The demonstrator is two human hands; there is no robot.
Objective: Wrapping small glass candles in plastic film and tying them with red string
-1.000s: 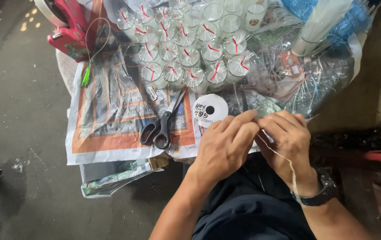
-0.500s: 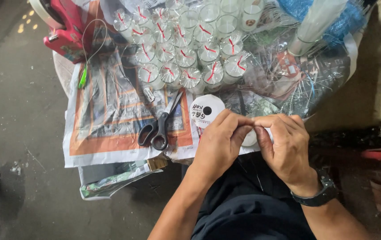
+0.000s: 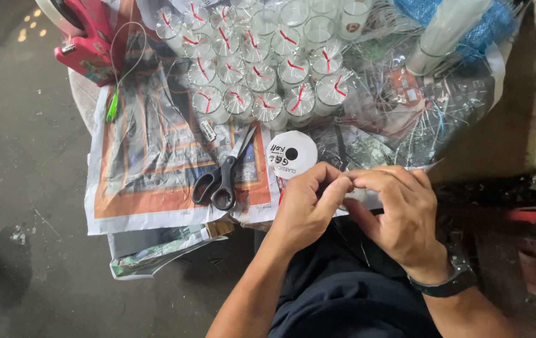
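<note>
Head view: I see both hands pinched together over the lap, fingertips meeting on something small and pale.

The left hand has curled tighter since a moment ago; the right hand closes against it, and I can't tell what they grip. Just beyond lie the flat white thread spool and black-handled scissors on newspaper. The clear glass cups each hold a red strip.
</note>
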